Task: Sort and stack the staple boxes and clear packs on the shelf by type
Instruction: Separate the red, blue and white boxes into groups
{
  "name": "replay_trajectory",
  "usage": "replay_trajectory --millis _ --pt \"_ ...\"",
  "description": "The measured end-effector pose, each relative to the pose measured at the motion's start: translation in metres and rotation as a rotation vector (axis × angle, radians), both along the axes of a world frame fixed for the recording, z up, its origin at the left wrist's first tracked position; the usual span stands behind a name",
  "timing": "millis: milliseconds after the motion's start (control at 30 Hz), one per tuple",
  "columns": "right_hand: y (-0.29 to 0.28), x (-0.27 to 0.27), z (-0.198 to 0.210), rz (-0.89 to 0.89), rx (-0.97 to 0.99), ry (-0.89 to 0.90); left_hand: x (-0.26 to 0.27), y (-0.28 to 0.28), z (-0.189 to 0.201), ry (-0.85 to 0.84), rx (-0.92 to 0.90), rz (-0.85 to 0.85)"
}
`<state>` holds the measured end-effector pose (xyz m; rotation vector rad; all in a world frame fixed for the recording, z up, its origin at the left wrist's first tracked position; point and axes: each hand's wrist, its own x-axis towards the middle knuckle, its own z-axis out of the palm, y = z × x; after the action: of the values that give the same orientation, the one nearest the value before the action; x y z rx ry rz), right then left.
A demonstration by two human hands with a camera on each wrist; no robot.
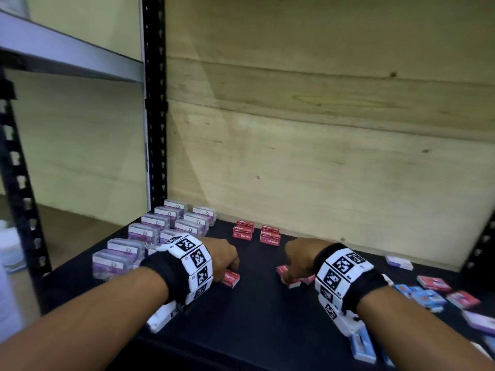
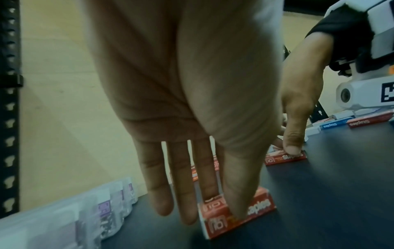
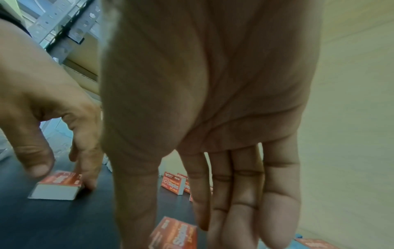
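My left hand (image 1: 227, 263) pinches a red staple box (image 1: 232, 279) that lies on the black shelf (image 1: 257, 311). In the left wrist view the thumb presses the front of this red staple box (image 2: 255, 208) and the index finger stands behind it. My right hand (image 1: 293, 269) pinches another red staple box (image 1: 284, 273) a little to the right; in the right wrist view that box (image 3: 177, 235) sits between thumb and fingers. Two short stacks of red boxes (image 1: 242, 231) (image 1: 270, 236) stand at the back. Rows of clear packs (image 1: 160, 226) fill the left.
Loose red, blue and purple boxes (image 1: 434, 290) lie scattered at the right end of the shelf. A black slotted upright (image 1: 155, 116) stands at the back left and a plywood wall (image 1: 321, 129) closes the back. Bare shelf shows between my hands.
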<state>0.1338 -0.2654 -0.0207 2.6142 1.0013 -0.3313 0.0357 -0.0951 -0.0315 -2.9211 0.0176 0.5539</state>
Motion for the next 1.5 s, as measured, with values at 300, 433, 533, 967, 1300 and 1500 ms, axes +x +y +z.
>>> replay_trajectory --millis 300,433,533,967,1300,1500 --pt "0.002 -0.005 -0.005 0.02 0.029 0.004 -0.007 0.008 -0.004 -0.084 -0.09 0.047" --pt "0.004 -0.004 -0.008 0.025 0.007 0.028 -0.009 0.011 -0.003 -0.089 -0.112 0.034" --pt "0.004 -0.003 -0.008 0.035 0.033 0.072 -0.01 0.013 -0.002 -0.095 -0.139 0.018" --pt "0.003 0.024 0.011 0.048 0.213 0.091 0.025 0.009 0.003 -0.177 -0.151 0.071" --pt "0.031 0.059 0.0 0.103 0.191 0.05 0.075 0.013 -0.008 -0.218 -0.07 0.016" --pt "0.045 0.074 -0.007 0.163 0.164 0.038 0.092 0.02 -0.005 -0.186 0.014 0.106"
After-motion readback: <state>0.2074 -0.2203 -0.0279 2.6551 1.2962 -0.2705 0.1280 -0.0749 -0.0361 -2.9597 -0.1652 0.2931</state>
